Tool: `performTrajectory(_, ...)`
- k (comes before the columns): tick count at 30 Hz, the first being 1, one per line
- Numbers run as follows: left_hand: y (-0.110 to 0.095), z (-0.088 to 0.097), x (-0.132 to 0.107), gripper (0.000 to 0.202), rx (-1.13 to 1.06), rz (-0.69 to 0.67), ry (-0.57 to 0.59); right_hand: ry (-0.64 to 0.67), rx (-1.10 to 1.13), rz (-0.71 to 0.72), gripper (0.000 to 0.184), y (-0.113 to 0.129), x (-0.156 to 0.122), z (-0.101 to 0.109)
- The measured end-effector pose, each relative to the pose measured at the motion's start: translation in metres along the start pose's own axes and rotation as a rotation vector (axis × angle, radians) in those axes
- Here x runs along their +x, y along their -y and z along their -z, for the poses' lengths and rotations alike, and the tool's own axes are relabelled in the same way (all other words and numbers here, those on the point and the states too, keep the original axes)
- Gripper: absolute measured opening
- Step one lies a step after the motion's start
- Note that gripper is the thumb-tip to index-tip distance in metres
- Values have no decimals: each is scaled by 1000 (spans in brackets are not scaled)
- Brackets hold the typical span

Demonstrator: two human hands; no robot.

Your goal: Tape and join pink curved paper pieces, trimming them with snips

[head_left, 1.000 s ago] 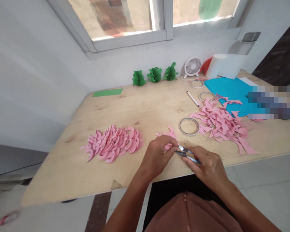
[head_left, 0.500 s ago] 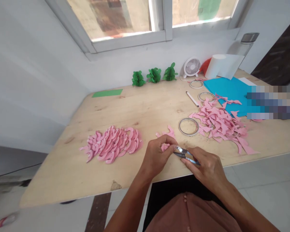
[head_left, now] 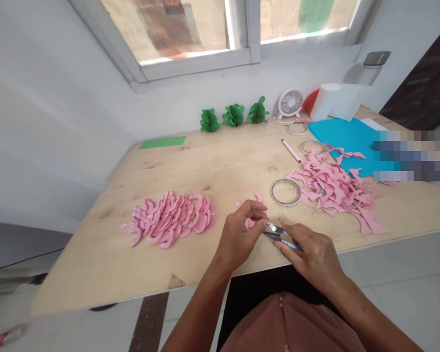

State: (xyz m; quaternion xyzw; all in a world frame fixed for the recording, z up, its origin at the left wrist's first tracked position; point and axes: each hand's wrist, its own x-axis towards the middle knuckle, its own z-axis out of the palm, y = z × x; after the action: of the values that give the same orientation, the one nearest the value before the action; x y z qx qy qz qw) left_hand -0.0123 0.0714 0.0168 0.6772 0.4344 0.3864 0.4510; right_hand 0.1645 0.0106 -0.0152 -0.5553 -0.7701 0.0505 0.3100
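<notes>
In the head view my right hand [head_left: 313,249] is wrapped round small thread snips [head_left: 280,234], their blades pointing left. Close to the blade tips, my left hand [head_left: 240,232] has thumb and fingers drawn together in a pinch. Whatever lies between those fingertips is too small to make out. A few pink paper pieces [head_left: 257,196] lie on the table just behind the left hand, partly hidden by it. Left of that hand spreads a heap of curved pink paper cutouts [head_left: 179,217], some with whitish ends.
Pink paper scraps [head_left: 335,188] are piled on the right, beside a tape roll [head_left: 286,192]. Behind them lie a pen [head_left: 291,150] and blue sheets [head_left: 346,137]. Green paper trees [head_left: 234,115] and a small fan [head_left: 291,103] stand along the wall; a green strip [head_left: 163,142] lies left.
My left fingers have shifted slightly at the blade tips, with the forefinger bent a little differently. The snips look slightly more closed. The heaps have stayed put.
</notes>
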Motion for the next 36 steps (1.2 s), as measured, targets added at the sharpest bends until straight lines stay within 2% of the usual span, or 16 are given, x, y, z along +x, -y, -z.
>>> performTrajectory(7, 3, -2, -2, 19, -236, 54, -31, -2, -11, -11, 25, 0, -2, 1)
performTrajectory(10, 3, -2, -3, 30, -282, 31, -17, 7, -6, -17, 25, 0, -2, 1)
performTrajectory(15, -3, -1, -7, 44, -115, -76, 76, 34, 4, -21, 27, 1, -1, 3)
performTrajectory(20, -9, -4, -8, 49, 98, -183, 72, 36, 0, -13, 26, 2, -2, 3)
performTrajectory(29, -10, -6, -11, 58, 204, -288, 107, 42, -11, -19, 23, 4, -2, 3)
performTrajectory(36, -7, -10, -12, 54, 182, -338, 118, 29, -19, -8, 22, 4, -3, 4)
